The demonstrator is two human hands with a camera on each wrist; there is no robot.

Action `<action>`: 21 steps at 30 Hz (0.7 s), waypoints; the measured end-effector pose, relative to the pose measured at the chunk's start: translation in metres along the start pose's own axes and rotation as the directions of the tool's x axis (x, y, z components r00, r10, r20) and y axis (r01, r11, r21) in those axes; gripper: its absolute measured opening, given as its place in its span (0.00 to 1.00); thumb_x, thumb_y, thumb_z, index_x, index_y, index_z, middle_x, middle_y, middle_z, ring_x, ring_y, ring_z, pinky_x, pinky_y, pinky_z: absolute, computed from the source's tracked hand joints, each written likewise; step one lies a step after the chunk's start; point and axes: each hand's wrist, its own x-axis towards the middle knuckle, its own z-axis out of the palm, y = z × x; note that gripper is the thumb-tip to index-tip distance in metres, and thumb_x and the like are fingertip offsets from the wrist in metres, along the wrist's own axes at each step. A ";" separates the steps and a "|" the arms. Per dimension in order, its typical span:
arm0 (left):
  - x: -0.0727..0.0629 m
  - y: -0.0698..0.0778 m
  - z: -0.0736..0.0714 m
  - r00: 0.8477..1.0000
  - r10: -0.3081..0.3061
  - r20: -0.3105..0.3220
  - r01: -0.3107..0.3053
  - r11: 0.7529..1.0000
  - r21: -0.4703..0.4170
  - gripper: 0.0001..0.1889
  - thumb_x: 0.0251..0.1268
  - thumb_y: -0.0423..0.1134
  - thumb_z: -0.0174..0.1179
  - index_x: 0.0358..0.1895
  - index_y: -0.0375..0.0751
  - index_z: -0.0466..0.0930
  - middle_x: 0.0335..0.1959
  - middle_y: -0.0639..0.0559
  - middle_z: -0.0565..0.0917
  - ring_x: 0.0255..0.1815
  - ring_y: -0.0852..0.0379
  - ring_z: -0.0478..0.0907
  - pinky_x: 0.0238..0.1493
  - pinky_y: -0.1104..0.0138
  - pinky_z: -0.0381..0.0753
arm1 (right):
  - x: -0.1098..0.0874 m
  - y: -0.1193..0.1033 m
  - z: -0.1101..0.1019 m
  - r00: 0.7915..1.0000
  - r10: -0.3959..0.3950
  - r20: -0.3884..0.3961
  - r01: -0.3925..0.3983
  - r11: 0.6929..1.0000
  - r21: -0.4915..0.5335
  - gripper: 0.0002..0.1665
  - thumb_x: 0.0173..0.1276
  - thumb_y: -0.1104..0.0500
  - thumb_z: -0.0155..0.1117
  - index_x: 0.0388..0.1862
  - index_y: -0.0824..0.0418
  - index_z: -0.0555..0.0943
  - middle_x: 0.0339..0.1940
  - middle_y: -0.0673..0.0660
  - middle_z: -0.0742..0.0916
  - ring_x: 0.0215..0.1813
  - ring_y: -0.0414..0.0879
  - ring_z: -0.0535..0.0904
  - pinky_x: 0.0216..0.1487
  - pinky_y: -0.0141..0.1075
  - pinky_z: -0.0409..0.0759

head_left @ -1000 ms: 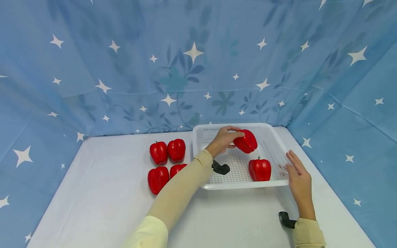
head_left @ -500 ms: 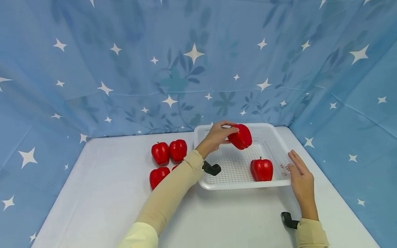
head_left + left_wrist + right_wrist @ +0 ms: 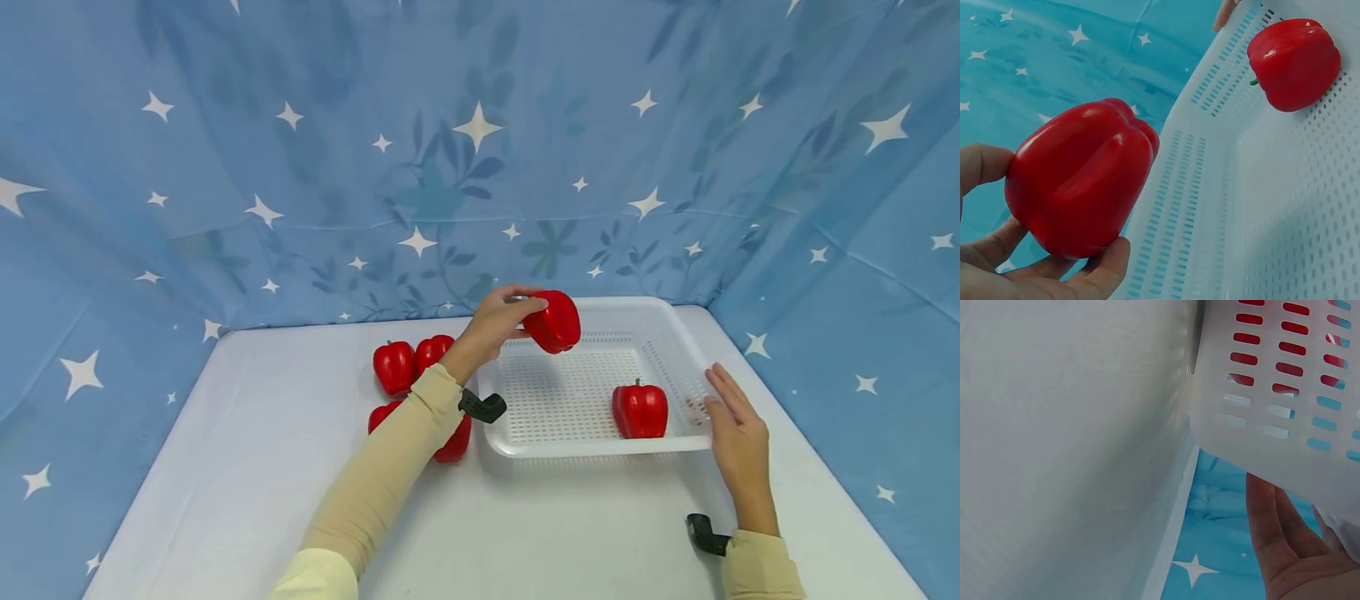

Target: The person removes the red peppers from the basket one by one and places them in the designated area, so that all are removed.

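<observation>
My left hand [image 3: 491,325] holds a red bell pepper [image 3: 556,322] tilted above the left part of a white perforated basket [image 3: 600,446]. In the left wrist view, thumb and fingers grip this pepper [image 3: 1082,181] around its sides. Another red bell pepper [image 3: 640,411] sits in the basket near its front right corner, its green stem up. At the basket's right side rests my right hand [image 3: 741,437], with fairly straight fingers against the outside of the wall. In the right wrist view, the basket wall [image 3: 1260,431] hides the fingertips [image 3: 1261,487].
Left of the basket, several red bell peppers [image 3: 393,367] stand on the white table [image 3: 247,467]; the left sleeve [image 3: 382,467] partly covers them. A blue star-patterned curtain [image 3: 337,167] closes off the back and sides. Black wrist mounts [image 3: 483,407] stick out from both sleeves.
My left hand has lifted the bell pepper and carried it leftward, from the basket's middle toward its left rim. The right hand stays at the basket's side. The view has shifted slightly.
</observation>
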 end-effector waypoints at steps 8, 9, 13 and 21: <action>-0.010 0.003 -0.027 0.999 0.037 -0.034 -0.038 0.999 -0.026 0.24 0.76 0.39 0.66 0.69 0.34 0.77 0.64 0.39 0.81 0.62 0.41 0.81 0.62 0.46 0.84 | 0.002 0.001 0.001 1.000 -0.001 -0.003 0.001 1.000 0.009 0.30 0.89 0.48 0.44 0.84 0.48 0.68 0.86 0.43 0.64 0.87 0.40 0.51 0.79 0.54 0.61; -0.010 0.003 -0.030 0.998 0.040 -0.043 -0.041 0.999 -0.029 0.24 0.75 0.39 0.66 0.69 0.34 0.78 0.64 0.39 0.81 0.61 0.41 0.81 0.62 0.46 0.84 | 0.002 0.001 0.001 1.000 0.000 -0.002 0.000 1.000 0.010 0.30 0.89 0.48 0.44 0.84 0.48 0.68 0.86 0.42 0.64 0.87 0.40 0.51 0.79 0.54 0.61; -0.016 0.004 -0.042 0.996 0.042 -0.076 -0.045 0.999 -0.029 0.24 0.74 0.39 0.67 0.70 0.35 0.79 0.64 0.40 0.81 0.62 0.41 0.81 0.63 0.44 0.83 | 0.001 -0.001 0.001 1.000 0.005 -0.002 -0.005 1.000 0.009 0.30 0.89 0.47 0.44 0.85 0.47 0.68 0.86 0.42 0.64 0.87 0.40 0.51 0.79 0.55 0.61; -0.027 -0.001 -0.066 0.991 0.048 -0.127 -0.055 0.997 -0.051 0.26 0.73 0.40 0.68 0.70 0.36 0.78 0.63 0.40 0.81 0.59 0.42 0.81 0.59 0.46 0.86 | 0.000 -0.002 0.002 1.000 0.014 -0.002 -0.014 1.000 0.014 0.30 0.89 0.47 0.44 0.85 0.46 0.67 0.86 0.40 0.63 0.87 0.39 0.50 0.79 0.55 0.60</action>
